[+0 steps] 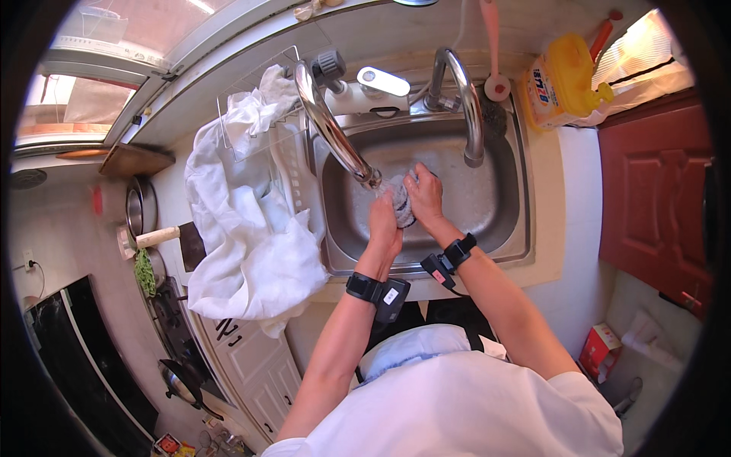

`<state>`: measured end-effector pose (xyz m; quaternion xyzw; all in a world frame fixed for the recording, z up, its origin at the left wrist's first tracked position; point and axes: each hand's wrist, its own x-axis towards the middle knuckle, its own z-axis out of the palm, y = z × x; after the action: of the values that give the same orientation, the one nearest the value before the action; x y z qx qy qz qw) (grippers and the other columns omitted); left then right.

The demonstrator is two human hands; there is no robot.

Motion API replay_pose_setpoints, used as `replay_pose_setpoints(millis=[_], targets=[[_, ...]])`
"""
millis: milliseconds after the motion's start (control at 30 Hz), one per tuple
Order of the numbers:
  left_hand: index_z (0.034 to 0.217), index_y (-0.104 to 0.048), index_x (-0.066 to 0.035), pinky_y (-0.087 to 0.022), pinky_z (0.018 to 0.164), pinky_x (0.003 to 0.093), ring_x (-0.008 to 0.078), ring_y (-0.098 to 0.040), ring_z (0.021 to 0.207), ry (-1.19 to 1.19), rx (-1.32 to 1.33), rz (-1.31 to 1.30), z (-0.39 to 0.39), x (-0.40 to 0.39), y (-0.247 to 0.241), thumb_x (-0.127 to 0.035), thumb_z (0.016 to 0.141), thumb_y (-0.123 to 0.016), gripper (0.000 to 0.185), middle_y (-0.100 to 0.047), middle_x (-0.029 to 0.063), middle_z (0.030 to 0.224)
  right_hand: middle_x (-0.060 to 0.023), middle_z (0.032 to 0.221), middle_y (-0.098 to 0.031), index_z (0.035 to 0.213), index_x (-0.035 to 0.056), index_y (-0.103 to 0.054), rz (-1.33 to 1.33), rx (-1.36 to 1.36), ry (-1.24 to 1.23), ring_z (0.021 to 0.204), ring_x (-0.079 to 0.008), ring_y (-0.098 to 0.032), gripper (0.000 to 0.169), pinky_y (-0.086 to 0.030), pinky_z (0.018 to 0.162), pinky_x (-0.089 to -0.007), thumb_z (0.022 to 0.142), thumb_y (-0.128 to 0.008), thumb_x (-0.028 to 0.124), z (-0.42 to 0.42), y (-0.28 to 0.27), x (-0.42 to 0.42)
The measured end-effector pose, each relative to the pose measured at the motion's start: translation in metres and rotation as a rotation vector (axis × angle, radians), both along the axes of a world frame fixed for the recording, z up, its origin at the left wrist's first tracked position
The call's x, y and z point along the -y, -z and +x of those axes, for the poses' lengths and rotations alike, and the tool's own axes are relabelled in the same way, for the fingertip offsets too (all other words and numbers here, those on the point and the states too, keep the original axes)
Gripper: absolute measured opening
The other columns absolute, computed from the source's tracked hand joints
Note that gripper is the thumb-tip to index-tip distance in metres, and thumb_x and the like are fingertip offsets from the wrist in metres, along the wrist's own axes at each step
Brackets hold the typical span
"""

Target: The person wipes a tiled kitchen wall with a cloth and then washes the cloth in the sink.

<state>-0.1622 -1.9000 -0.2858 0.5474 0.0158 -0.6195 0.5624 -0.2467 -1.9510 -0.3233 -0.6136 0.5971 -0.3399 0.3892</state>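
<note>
Over a stainless steel sink [502,228], both of my hands grip a wet, greyish cloth [404,208] with dark edging. Beneath the chrome faucet spout [337,128], my left hand [384,220] holds the cloth's left side. Water runs from the spout onto the cloth and fingers. On the cloth's right side is my right hand [425,194], fingers curled around it. Parts of the cloth are hidden by my fingers. Each wrist wears a black strap with a small device.
A second curved chrome spout [471,114] arches over the sink's right half. White cloth [251,245] drapes over a rack at left, near a cleaver [191,245]. A yellow jug [562,83] stands at the back right. A scrubber [494,117] rests on the sink's rim.
</note>
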Motion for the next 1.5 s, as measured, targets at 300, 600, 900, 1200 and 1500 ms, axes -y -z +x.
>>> replay_pose_setpoints(millis=[300,600,900,1200,1500], targets=[[0.110,-0.052,-0.011,-0.048,0.082,0.0383,0.0247,-0.056,0.099,0.114,-0.185,0.249,0.021,-0.007,-0.009,-0.037,0.092,-0.045,0.032,-0.057,0.0090,0.105,-0.0181,0.082,-0.060,0.087,0.0009,-0.055,0.122,0.038,-0.061,0.080,-0.0368,-0.057,0.029,-0.044,0.067,-0.0414,0.082,-0.057,0.030,0.003,-0.032,-0.014],[0.109,-0.049,-0.005,-0.048,0.076,0.0382,0.0206,-0.057,0.088,0.026,0.038,0.117,0.005,-0.008,0.040,-0.024,0.093,-0.041,0.026,-0.057,0.0089,0.097,-0.0196,0.076,-0.056,0.077,0.0011,-0.053,-0.009,-0.094,-0.084,0.076,-0.0364,-0.052,0.021,-0.037,0.070,-0.0446,0.080,-0.056,0.022,0.001,0.001,-0.010],[0.107,-0.050,-0.003,-0.049,0.076,0.0367,0.0200,-0.059,0.089,0.004,-0.022,0.055,0.014,-0.012,0.037,-0.023,0.093,-0.041,0.027,-0.058,0.0084,0.099,-0.0231,0.081,-0.056,0.084,-0.0022,-0.052,0.111,0.012,-0.036,0.079,-0.0403,-0.052,0.024,-0.041,0.070,-0.0473,0.082,-0.055,0.022,0.012,-0.011,-0.014],[0.109,-0.052,-0.008,-0.048,0.080,0.0371,0.0209,-0.058,0.094,-0.065,-0.246,0.107,0.016,-0.003,0.023,-0.037,0.094,-0.038,0.036,-0.059,0.0056,0.104,-0.0142,0.096,-0.061,0.108,0.0008,-0.056,0.156,0.504,-0.274,0.089,-0.0205,-0.058,0.031,-0.045,0.080,-0.0278,0.081,-0.063,0.013,0.013,-0.038,-0.020],[0.087,-0.056,-0.009,-0.046,0.073,0.0326,0.0185,-0.056,0.079,-0.134,-0.064,0.104,-0.010,-0.003,0.025,-0.023,0.090,-0.042,0.020,-0.058,0.0055,0.085,-0.0018,0.063,-0.050,0.081,0.0034,-0.053,0.792,1.169,0.270,0.052,-0.0125,-0.049,0.026,-0.042,0.052,-0.0256,0.089,-0.055,0.028,0.014,-0.038,-0.014]])
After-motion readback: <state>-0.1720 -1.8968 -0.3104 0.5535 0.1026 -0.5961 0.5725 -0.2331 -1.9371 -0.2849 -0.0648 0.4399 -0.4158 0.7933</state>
